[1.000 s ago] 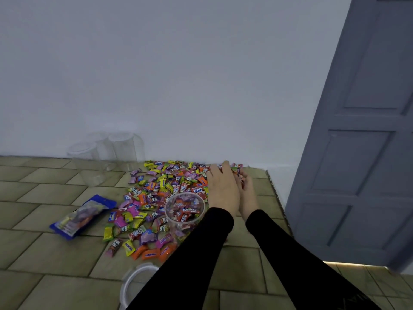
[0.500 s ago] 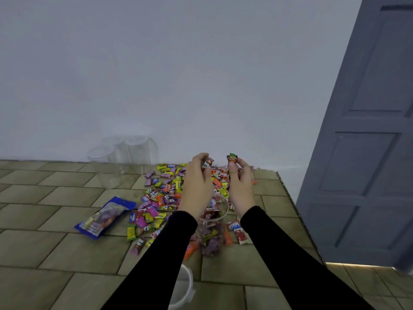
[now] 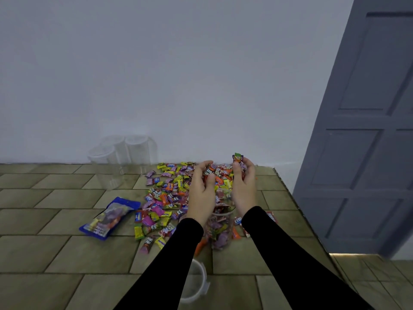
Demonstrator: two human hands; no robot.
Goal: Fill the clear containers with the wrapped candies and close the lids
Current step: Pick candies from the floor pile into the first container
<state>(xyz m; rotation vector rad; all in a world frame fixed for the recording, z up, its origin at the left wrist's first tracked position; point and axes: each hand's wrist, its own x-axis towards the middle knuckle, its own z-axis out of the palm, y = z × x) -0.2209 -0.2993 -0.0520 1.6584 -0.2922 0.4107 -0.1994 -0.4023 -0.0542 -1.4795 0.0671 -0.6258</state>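
Head view: two hands in black sleeves are raised side by side, palms turned toward each other, each cupped around a clump of wrapped candies. The left hand [image 3: 202, 191] has its fingers curled round several wrappers at about the level of the pile behind it; the right hand [image 3: 243, 189] is likewise closed on a bunch, with one green-and-purple candy [image 3: 238, 157] sticking up above its fingertips.

Directly beneath the gap between the two wrists stands one clear container [image 3: 220, 229], upright, its long axis vertical and its open mouth facing up toward the hands. It is partly filled; purple, yellow and red wrappers show through its wall.

Beyond and to the left of the hands, the loose candies [image 3: 169, 193] lie scattered in a wide heap on the tiled floor [image 3: 44, 253], too many to count: small rectangular packets in yellow, purple, pink, orange, red and blue, pointing every way. A few more lie just right of the right wrist.

Far left of the hands, against the white wall [image 3: 178, 74], three empty clear containers [image 3: 120, 157] stand upright, close together. Nearer, left of the heap, one blue candy bag [image 3: 109, 218] lies flat. Below the left forearm, close to the camera, one white-rimmed lid [image 3: 196, 283] rests on the floor. A grey door [image 3: 362, 130] stands to the right.
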